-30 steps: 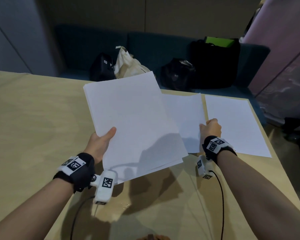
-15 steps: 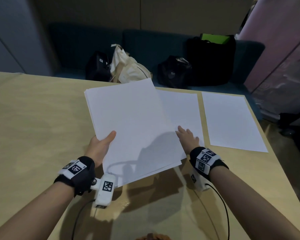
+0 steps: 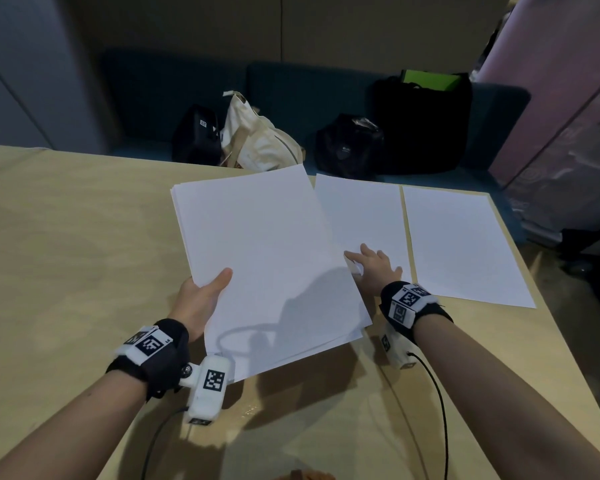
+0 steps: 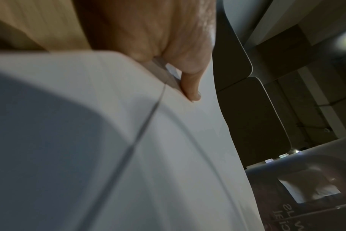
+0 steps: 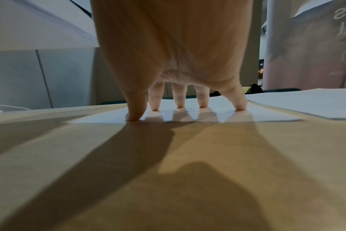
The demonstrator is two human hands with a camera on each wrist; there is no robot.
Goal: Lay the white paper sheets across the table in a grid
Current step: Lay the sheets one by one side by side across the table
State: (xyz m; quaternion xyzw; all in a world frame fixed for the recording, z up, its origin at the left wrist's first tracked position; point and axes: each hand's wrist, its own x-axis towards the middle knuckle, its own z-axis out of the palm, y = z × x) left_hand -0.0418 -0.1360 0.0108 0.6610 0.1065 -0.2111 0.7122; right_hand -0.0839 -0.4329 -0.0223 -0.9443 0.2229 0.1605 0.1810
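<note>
A stack of white paper sheets [image 3: 267, 268] is held above the wooden table [image 3: 66, 244] by the left hand [image 3: 201, 299], thumb clamped on top at the stack's left edge and the fingers hidden underneath. The right hand [image 3: 373, 268] is spread flat, straight fingertips [image 5: 180, 104] pressed on the near edge of the second laid sheet [image 3: 364, 220], nothing grasped. That sheet is laid flat near the far table edge, just beside the first laid sheet [image 3: 461, 240] to its right, a narrow strip of table seen between them.
</note>
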